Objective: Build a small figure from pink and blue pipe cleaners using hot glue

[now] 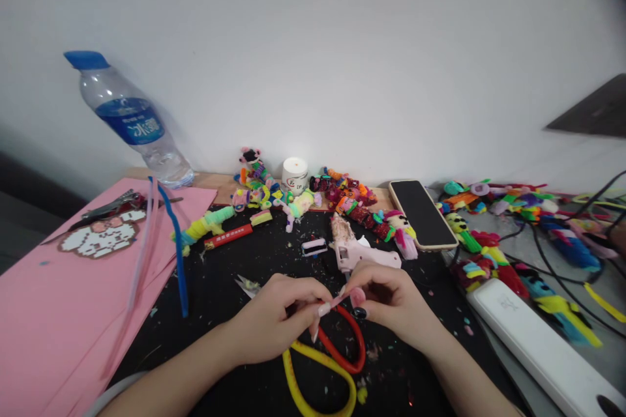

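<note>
My left hand pinches the straight end of a pink pipe cleaner between thumb and fingertips. The other end is wound into a small round coil, held in the closed fingers of my right hand. Beneath both hands lies a pair of scissors with one red and one yellow handle loop; its blade tips poke out past my left hand. Just beyond my right hand rests a pale pink glue gun with a stained nozzle.
Several colourful fuzzy figures line the wall, around a white paper cup. A phone lies behind, and a white power strip with cables sits right. Pink sheets, a blue pipe cleaner and a leaning water bottle are left.
</note>
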`<action>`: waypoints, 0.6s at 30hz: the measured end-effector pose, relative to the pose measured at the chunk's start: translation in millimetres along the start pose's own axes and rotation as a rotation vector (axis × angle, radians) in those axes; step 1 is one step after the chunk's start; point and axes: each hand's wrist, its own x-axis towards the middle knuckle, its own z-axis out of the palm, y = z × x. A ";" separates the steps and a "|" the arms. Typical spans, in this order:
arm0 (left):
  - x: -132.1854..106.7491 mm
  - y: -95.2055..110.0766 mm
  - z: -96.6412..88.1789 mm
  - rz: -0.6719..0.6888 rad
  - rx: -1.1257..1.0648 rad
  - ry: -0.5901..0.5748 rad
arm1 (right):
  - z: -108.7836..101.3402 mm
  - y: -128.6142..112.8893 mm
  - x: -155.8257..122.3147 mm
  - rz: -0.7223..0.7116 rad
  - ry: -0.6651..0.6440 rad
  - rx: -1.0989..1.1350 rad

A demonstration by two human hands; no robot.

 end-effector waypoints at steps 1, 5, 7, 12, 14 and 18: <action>-0.2 0.1 0.1 0.003 0.003 -0.001 | 0.5 0.1 0.1 -0.002 0.002 0.005; -0.8 0.3 1.0 0.011 0.013 0.002 | 2.3 0.2 -0.3 0.006 0.011 0.021; -0.8 0.2 1.5 0.018 0.009 0.003 | 3.0 0.3 -0.9 0.008 0.019 0.017; -0.7 -0.1 1.7 0.021 0.006 0.001 | 5.7 1.7 -1.1 0.011 0.047 0.032; -0.7 -0.4 1.4 0.023 0.010 0.000 | 7.0 2.1 -0.3 0.007 0.053 0.045; -0.6 -1.2 1.3 0.030 0.020 -0.003 | 9.3 2.2 0.7 0.001 0.076 0.026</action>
